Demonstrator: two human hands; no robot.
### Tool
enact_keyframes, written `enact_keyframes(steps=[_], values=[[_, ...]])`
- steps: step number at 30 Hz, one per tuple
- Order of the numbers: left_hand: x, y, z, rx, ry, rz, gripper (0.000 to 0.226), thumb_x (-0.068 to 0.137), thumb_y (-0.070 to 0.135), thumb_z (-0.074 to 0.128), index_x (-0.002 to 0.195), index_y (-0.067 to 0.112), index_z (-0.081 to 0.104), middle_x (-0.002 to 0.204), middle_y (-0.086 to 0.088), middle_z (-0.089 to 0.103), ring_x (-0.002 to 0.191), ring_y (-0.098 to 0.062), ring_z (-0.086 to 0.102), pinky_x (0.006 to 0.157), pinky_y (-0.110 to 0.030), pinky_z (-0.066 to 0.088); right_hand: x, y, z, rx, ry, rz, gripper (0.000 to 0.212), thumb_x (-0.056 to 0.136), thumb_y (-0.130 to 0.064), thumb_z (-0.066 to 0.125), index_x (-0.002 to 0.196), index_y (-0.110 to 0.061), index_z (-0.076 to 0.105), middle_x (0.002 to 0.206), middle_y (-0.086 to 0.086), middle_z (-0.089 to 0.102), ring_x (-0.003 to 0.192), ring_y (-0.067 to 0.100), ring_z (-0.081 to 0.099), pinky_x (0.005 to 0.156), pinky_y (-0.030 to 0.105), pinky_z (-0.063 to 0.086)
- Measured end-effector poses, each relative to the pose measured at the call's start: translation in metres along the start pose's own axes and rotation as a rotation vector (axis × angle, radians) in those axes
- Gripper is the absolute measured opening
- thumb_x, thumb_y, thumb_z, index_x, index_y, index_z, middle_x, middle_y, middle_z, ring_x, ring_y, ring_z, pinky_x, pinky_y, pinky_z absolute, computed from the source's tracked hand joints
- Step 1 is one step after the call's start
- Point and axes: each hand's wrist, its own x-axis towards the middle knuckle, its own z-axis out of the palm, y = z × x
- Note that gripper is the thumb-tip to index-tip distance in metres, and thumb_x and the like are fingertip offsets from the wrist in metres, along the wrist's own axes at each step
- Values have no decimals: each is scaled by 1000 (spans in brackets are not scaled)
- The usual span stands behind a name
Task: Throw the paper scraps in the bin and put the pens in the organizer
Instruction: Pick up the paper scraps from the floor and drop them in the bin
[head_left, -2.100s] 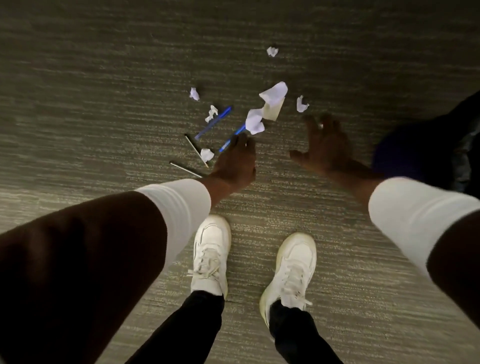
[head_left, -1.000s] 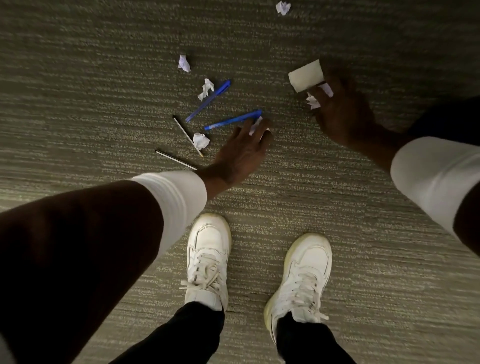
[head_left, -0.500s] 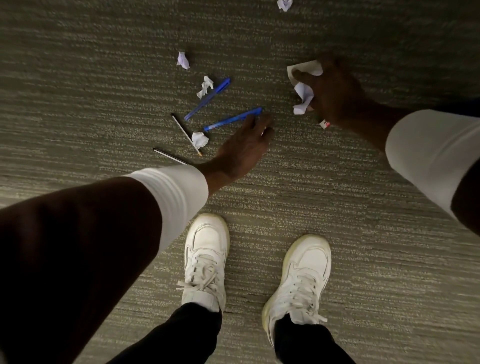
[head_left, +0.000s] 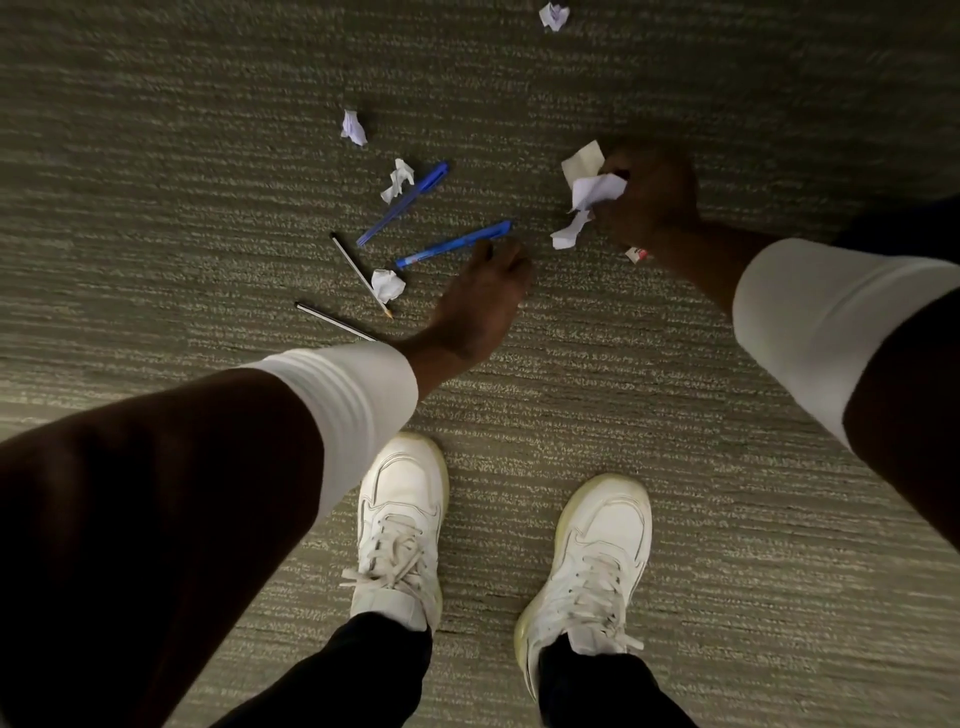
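On the grey-green carpet lie two blue pens, one slanted (head_left: 402, 202) and one nearer me (head_left: 452, 244). A thin pencil (head_left: 358, 273) and a thin dark pen (head_left: 332, 321) lie to their left. Small crumpled paper scraps sit at the far left (head_left: 353, 127), beside the slanted pen (head_left: 397, 179), on the pencil (head_left: 387, 285) and at the top edge (head_left: 553, 13). My right hand (head_left: 649, 202) grips a bunch of white paper scraps (head_left: 592, 192). My left hand (head_left: 483, 306) reaches down with its fingertips just by the right end of the nearer blue pen, holding nothing I can see.
My two white sneakers (head_left: 400, 525) (head_left: 597, 556) stand on the carpet below the hands. A tiny white-and-red bit (head_left: 636, 253) lies under my right wrist. Neither bin nor organizer is in view.
My right hand has gathered the large sheet and more scraps into one bunch. The scrap seen under my left fingers a second ago is gone; that hand stays by the nearer pen.
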Motion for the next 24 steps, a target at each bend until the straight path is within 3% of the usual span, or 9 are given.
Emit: enact_keyframes(steps=[4, 8, 10, 14, 19, 21, 24], values=[[7, 7, -4, -181, 53, -152, 17, 81, -10, 69, 89, 5, 69, 105, -19, 68, 95, -41, 64, 81, -51, 58, -1, 3, 1, 87, -37, 67, 28, 87, -17, 84, 110, -2, 77, 113, 18, 76, 105, 32, 73, 89, 42, 60], [-1, 10, -21, -259, 17, -207, 21, 75, -11, 71, 91, 3, 71, 105, -20, 70, 99, -43, 65, 87, -52, 55, -15, 2, 2, 277, -3, 203, 23, 83, -18, 88, 100, -5, 81, 100, 14, 80, 90, 27, 77, 83, 48, 65], [-9, 11, -29, -257, 26, -229, 21, 73, -13, 69, 87, 2, 70, 101, -21, 69, 95, -44, 65, 85, -49, 53, -31, 0, 0, 352, 9, 247, 20, 79, -18, 90, 95, -9, 83, 89, 9, 80, 79, 24, 78, 75, 44, 66], [-27, 20, -53, -264, 25, -277, 18, 72, -10, 70, 82, 5, 69, 96, -20, 66, 88, -44, 65, 80, -45, 53, -88, -3, -19, 257, 31, 262, 23, 76, -24, 89, 94, -11, 85, 85, 1, 79, 82, 15, 75, 69, 27, 56], [-31, 57, -96, -328, -35, -418, 18, 77, -4, 68, 82, 13, 73, 99, -14, 67, 89, -38, 66, 81, -40, 53, -162, -20, -47, 452, 44, 408, 6, 73, -21, 88, 75, -21, 82, 65, -1, 76, 59, 14, 72, 60, 33, 58], [-25, 79, -116, -389, -43, -475, 16, 78, 2, 68, 84, 15, 74, 101, -10, 69, 91, -33, 68, 82, -36, 53, -188, -29, -60, 513, 70, 415, 12, 72, -18, 86, 67, -27, 78, 64, -3, 75, 59, 21, 73, 58, 42, 60], [-12, 116, -151, -513, 1, -552, 12, 80, 8, 70, 84, 17, 77, 100, -5, 71, 86, -24, 71, 81, -31, 55, -227, -43, -98, 531, 169, 413, 10, 73, -23, 87, 81, -25, 83, 75, -8, 79, 67, 15, 77, 64, 43, 63]])
